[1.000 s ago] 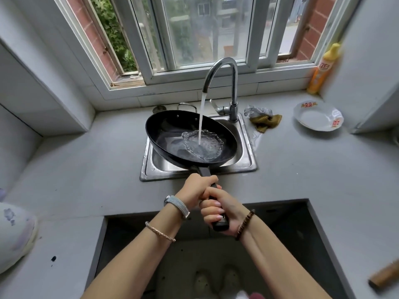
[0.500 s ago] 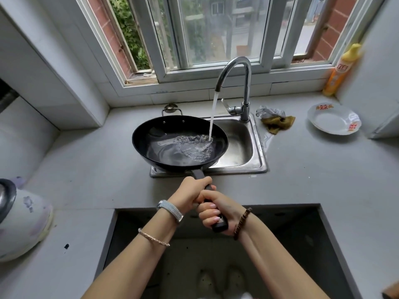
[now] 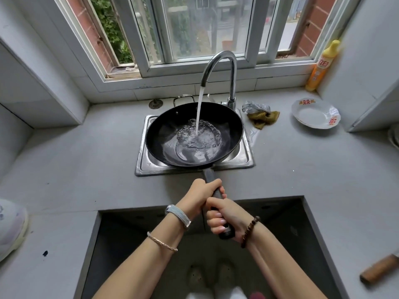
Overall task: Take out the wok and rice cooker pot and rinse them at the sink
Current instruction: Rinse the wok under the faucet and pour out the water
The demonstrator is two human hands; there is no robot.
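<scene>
A black wok (image 3: pixel 166 134) hangs over the small steel sink (image 3: pixel 246 160), and water from the curved tap (image 3: pixel 220 59) streams into its middle, pooling and bubbling there. Both hands grip its long dark handle: my left hand (image 3: pixel 199 194) higher up near the pan, my right hand (image 3: pixel 224 219) lower, close to the handle's end. At the far left edge a white rice cooker (image 3: pixel 10 225) is partly in view; its inner pot cannot be seen.
A white plate (image 3: pixel 313 114) and a yellow bottle (image 3: pixel 321 65) stand at the back right. Rags (image 3: pixel 262 115) lie beside the sink. A wooden knife handle (image 3: pixel 380 269) shows at the right edge. A square opening (image 3: pixel 280 229) in the counter lies below my arms.
The wok has swung from left of the tap back to the right, so the stream now lands in its middle. Both hands kept their grip on the handle.
</scene>
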